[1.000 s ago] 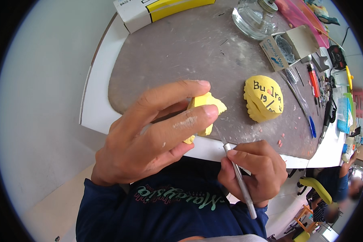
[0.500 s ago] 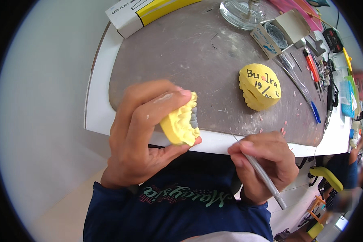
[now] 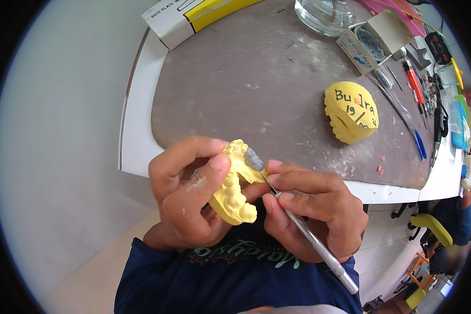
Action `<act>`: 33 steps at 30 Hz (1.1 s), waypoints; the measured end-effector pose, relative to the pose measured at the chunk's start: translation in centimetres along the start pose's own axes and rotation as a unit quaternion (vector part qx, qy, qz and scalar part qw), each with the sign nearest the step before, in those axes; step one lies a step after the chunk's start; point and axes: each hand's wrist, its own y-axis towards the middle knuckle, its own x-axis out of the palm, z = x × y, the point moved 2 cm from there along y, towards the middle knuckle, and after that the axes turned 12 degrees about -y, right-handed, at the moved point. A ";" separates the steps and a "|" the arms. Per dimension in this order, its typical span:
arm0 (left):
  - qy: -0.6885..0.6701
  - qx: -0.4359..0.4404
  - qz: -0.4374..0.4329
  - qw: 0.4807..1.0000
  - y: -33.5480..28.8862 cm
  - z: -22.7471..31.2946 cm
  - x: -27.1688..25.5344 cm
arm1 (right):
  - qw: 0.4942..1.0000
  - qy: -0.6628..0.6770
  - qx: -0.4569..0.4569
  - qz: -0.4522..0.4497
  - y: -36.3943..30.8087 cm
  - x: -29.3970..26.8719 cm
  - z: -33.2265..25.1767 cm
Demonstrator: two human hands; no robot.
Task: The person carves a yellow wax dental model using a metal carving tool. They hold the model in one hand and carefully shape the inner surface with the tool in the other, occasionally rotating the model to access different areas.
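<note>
Yellow cast (image 3: 228,198): left hand (image 3: 189,196) grips it, right hand (image 3: 322,209) pinches a carver (image 3: 319,248) at its grey section (image 3: 253,159). Light strokes should serve best

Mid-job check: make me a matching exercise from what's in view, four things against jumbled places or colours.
1. metal tool
2. grey patch
3. loose dental cast
4. long carton

A. white and yellow
B. on the held cast, in the left hand
C. gripped in the right hand
D. on the mat, beyond the right hand

Pairs: 1-C; 2-B; 3-D; 4-A
</note>
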 end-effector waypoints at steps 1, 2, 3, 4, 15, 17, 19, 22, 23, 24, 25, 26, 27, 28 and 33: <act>-0.004 0.001 -0.002 1.000 0.0 -0.1 0.0 | 1.000 -0.005 -0.008 0.009 0.1 0.2 0.1; -0.008 0.002 -0.002 1.000 -0.1 -0.2 0.0 | 1.000 -0.012 -0.005 0.005 0.1 0.2 0.0; -0.016 0.006 -0.001 1.000 -0.2 -0.4 0.1 | 1.000 -0.020 -0.001 0.000 0.1 0.3 0.0; -0.018 0.008 -0.002 1.000 -0.2 -0.5 0.0 | 1.000 -0.019 0.001 -0.002 0.1 0.3 -0.1; -0.008 0.026 0.003 1.000 0.0 -0.7 0.1 | 1.000 -0.018 0.012 -0.015 0.2 0.3 -0.1; -0.009 0.029 0.005 1.000 0.0 -0.7 0.1 | 0.999 -0.021 0.015 -0.018 0.2 0.3 -0.1; -0.005 0.032 0.008 0.999 0.0 -0.7 0.2 | 0.999 -0.023 0.018 -0.022 0.2 0.3 -0.1; 0.000 0.038 0.012 0.999 0.1 -0.7 0.3 | 0.999 -0.026 0.021 -0.023 0.2 0.3 -0.2; 0.001 0.041 0.012 0.999 0.1 -0.8 0.3 | 0.999 -0.027 0.021 -0.020 0.2 0.3 -0.2; 0.001 0.043 0.010 0.999 0.1 -0.8 0.2 | 0.999 -0.028 0.022 -0.017 0.2 0.3 -0.2; 0.001 0.044 0.009 0.999 0.1 -0.8 0.3 | 0.999 -0.027 0.022 -0.014 0.1 0.4 -0.2; 0.001 0.046 0.009 0.999 0.1 -0.8 0.2 | 0.999 -0.026 0.021 -0.012 0.1 0.4 -0.2; 0.002 0.047 0.011 0.999 0.1 -0.8 0.3 | 0.999 -0.025 0.020 -0.011 0.1 0.4 -0.1; 0.003 0.047 0.013 0.999 0.1 -0.8 0.3 | 0.999 -0.025 0.021 -0.011 0.2 0.4 -0.2; 0.000 0.057 0.017 0.998 0.1 -0.9 0.4 | 0.999 -0.024 0.027 -0.008 0.2 0.3 -0.2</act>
